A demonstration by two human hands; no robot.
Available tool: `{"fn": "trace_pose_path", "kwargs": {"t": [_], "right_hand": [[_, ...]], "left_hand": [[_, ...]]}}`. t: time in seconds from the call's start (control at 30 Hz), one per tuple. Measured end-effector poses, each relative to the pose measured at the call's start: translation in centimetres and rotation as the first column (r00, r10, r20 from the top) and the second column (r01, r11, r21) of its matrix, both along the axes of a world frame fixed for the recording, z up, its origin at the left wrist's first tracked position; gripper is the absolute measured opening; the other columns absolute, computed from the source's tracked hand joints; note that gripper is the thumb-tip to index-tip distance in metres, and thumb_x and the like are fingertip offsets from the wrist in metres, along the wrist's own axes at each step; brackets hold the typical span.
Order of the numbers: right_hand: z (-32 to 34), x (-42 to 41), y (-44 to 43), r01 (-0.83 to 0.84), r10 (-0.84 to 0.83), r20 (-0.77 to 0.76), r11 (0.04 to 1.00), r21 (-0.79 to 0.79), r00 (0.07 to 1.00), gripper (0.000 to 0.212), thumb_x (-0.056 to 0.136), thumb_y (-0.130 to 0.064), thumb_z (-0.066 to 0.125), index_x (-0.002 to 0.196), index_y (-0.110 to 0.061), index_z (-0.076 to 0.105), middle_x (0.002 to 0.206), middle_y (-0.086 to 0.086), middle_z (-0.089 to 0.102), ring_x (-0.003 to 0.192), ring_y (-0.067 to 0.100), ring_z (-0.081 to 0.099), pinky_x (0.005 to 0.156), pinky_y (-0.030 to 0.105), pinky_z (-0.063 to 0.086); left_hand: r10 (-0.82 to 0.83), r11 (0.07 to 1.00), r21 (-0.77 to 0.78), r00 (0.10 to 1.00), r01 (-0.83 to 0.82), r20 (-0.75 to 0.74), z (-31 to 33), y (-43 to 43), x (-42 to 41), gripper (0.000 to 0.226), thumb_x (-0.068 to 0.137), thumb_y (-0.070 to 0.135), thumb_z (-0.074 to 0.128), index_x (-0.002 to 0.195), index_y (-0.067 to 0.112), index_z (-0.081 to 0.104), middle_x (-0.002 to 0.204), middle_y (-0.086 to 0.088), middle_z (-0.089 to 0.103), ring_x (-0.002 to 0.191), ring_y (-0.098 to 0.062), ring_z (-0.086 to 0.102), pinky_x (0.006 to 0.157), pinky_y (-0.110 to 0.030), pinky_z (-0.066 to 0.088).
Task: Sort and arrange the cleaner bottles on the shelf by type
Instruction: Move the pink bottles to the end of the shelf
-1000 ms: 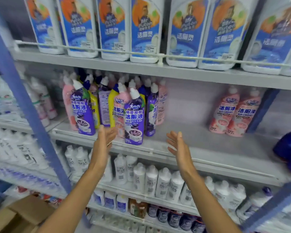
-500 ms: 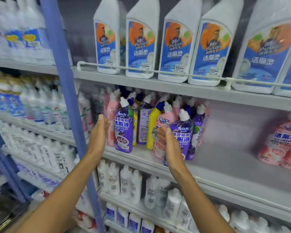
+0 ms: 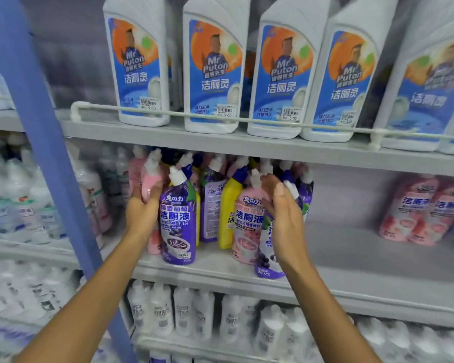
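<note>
On the middle shelf (image 3: 338, 260) stands a tight group of mixed cleaner bottles: a purple bottle (image 3: 177, 221) in front at the left, a yellow bottle (image 3: 230, 213) behind it to the right, a pink bottle (image 3: 248, 224) in front at the right, and more purple and pink ones crowded at the back. What is inside them cannot be seen through the coloured walls. The left hand (image 3: 142, 209) is open, its fingers lying against a pink bottle at the left edge of the group. The right hand (image 3: 286, 218) is open too, with fingers curved around another purple bottle (image 3: 269, 260), not closed on it. Far to the right on the same shelf stand two pink bottles (image 3: 414, 213), well apart from the group. Above, large white bottles (image 3: 215, 72) with blue labels stand behind a thin rail (image 3: 247, 121); below are rows of small white bottles (image 3: 184, 314). A blue post (image 3: 45, 158) runs down at the left
</note>
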State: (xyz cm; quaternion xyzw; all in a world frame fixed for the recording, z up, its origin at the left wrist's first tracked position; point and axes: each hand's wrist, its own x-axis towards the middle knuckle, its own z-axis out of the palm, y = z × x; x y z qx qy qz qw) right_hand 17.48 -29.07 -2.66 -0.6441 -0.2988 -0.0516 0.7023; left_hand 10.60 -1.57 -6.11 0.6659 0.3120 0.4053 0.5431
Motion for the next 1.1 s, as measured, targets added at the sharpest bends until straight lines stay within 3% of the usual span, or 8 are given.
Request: {"fn": "trace_pose_path", "kwargs": {"t": [0.1, 0.17, 0.27, 0.33, 0.47, 0.7, 0.87, 1.1], "right_hand": [[-0.3, -0.1, -1.0, 0.171, -0.172, -0.001, 0.979, 0.106, 0.985, 0.047, 0.099, -0.060, 0.041, 0.134, -0.035, 0.060, 0.135, -0.011, 0.067, 0.129, 0.009, 0.060, 0.112, 0.042, 0.047], [-0.9, 0.0, -1.8, 0.284, -0.288, -0.013, 0.936, 0.209, 0.957, 0.035, 0.103, -0.047, 0.045, 0.127, -0.031, 0.064, 0.122, -0.010, 0.072, 0.120, 0.015, 0.067, 0.104, 0.038, 0.052], [-2.0, 1.0, -2.5, 0.447, -0.445, -0.061, 0.869, 0.212, 0.894, 0.022, 0.107, -0.033, 0.053, 0.126, -0.027, 0.063, 0.119, -0.011, 0.071, 0.113, 0.002, 0.067, 0.097, 0.025, 0.055], [-3.1, 1.7, -2.4, 0.426, -0.416, -0.108, 0.899, 0.098, 0.903, 0.027, 0.103, -0.033, 0.061, 0.130, -0.026, 0.060, 0.121, -0.013, 0.068, 0.106, -0.009, 0.066, 0.091, 0.018, 0.056], [-5.7, 2.4, -1.6, 0.375, -0.388, -0.148, 0.920, -0.112, 0.910, 0.041, 0.090, -0.047, 0.071, 0.121, -0.022, 0.064, 0.109, -0.006, 0.075, 0.097, 0.005, 0.072, 0.084, 0.029, 0.059], [-6.3, 3.5, -2.9, 0.454, -0.467, -0.162, 0.884, -0.111, 0.869, 0.043, 0.084, -0.039, 0.082, 0.114, -0.015, 0.064, 0.101, 0.002, 0.076, 0.085, 0.012, 0.074, 0.070, 0.032, 0.061], [-6.3, 5.5, -6.0, 0.534, -0.542, -0.160, 0.840, -0.097, 0.825, 0.071, 0.072, -0.066, 0.081, 0.117, -0.014, 0.063, 0.103, 0.002, 0.076, 0.089, 0.016, 0.075, 0.073, 0.030, 0.061], [-5.9, 7.1, -7.6, 0.524, -0.531, -0.204, 0.847, -0.093, 0.823, 0.065, 0.076, -0.059, 0.080, 0.120, -0.013, 0.063, 0.105, 0.003, 0.077, 0.095, 0.019, 0.076, 0.085, 0.047, 0.064]], "left_hand": [[-0.032, 0.999, 0.028, 0.999, 0.031, 0.036, -0.5, 0.6, 0.3, 0.056, 0.090, 0.059, 0.062, 0.132, 0.022, 0.059, 0.112, -0.003, 0.074, 0.101, -0.023, 0.069, 0.097, -0.049, 0.054], [-0.065, 0.997, 0.039, 0.997, 0.063, 0.046, -0.7, 1.0, 0.2, 0.053, 0.093, 0.055, 0.064, 0.131, 0.019, 0.059, 0.116, -0.005, 0.072, 0.103, -0.024, 0.068, 0.094, -0.042, 0.054], [-0.113, 0.993, 0.050, 0.992, 0.110, 0.053, -0.9, 1.5, -0.1, 0.048, 0.097, 0.046, 0.064, 0.132, 0.014, 0.058, 0.116, -0.007, 0.071, 0.104, -0.025, 0.067, 0.087, -0.033, 0.050], [-0.129, 0.990, 0.071, 0.990, 0.126, 0.051, -0.9, 1.4, -0.3, 0.047, 0.098, 0.045, 0.063, 0.132, 0.013, 0.058, 0.115, -0.006, 0.070, 0.103, -0.024, 0.065, 0.084, -0.031, 0.048], [-0.147, 0.983, 0.125, 0.986, 0.138, 0.072, -1.0, 1.7, -0.3, 0.048, 0.099, 0.042, 0.062, 0.134, 0.011, 0.057, 0.120, -0.008, 0.069, 0.104, -0.022, 0.063, 0.087, -0.031, 0.047], [-0.157, 0.974, 0.172, 0.987, 0.147, 0.044, -1.4, 2.4, -0.1, 0.040, 0.101, 0.032, 0.061, 0.133, 0.009, 0.056, 0.119, -0.009, 0.067, 0.104, -0.021, 0.062, 0.088, -0.032, 0.046], [-0.171, 0.974, 0.160, 0.983, 0.158, 0.070, -1.7, 2.2, 0.0, 0.042, 0.101, 0.031, 0.061, 0.137, 0.011, 0.054, 0.117, -0.002, 0.064, 0.104, -0.020, 0.060, 0.088, -0.032, 0.044], [-0.169, 0.981, 0.118, 0.979, 0.155, 0.113, -2.3, 2.2, 0.4, 0.041, 0.100, 0.036, 0.063, 0.132, 0.012, 0.055, 0.114, -0.006, 0.067, 0.103, -0.022, 0.062, 0.086, -0.033, 0.046]]}}
